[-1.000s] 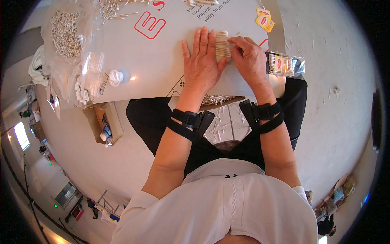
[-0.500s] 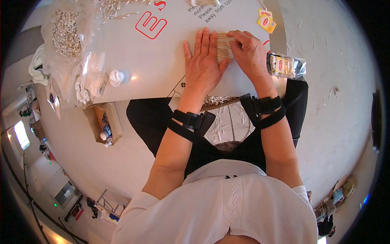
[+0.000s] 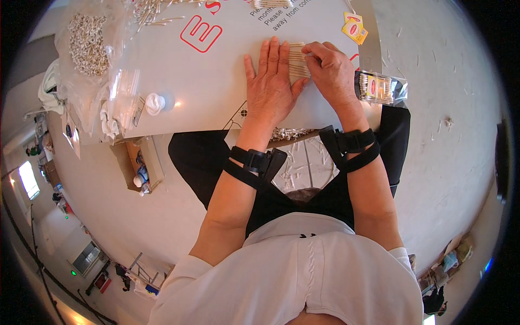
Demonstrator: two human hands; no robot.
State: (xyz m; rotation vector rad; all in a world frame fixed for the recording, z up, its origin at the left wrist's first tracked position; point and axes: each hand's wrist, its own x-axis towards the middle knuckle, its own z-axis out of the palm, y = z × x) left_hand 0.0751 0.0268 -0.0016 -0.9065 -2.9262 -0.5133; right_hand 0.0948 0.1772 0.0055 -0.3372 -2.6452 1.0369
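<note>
A row of cotton swabs (image 3: 297, 64) lies side by side on the grey tabletop (image 3: 179, 81). Flat on the table, my left hand (image 3: 270, 81) has its fingers stretched out, and its index finger and thumb border the left and lower side of the row. My right hand (image 3: 331, 70) is at the row's right end, with thumb and index finger bent together at the swab tips. Whether anything is pinched between them is hidden. Right of that hand, a clear pack of swabs with a yellow label (image 3: 376, 88) overhangs the table's edge.
Yellow cards (image 3: 354, 28) lie at the far right. A clear bag of many swabs (image 3: 88, 43) stands at the left, near empty plastic sleeves (image 3: 125, 92) and a small white round container (image 3: 155, 104). Loose swabs (image 3: 157, 23) lie at the back. Below left is an open cardboard box (image 3: 130, 162).
My right hand's fingers have shifted very slightly at the row's right end. The left hand stays in place.
</note>
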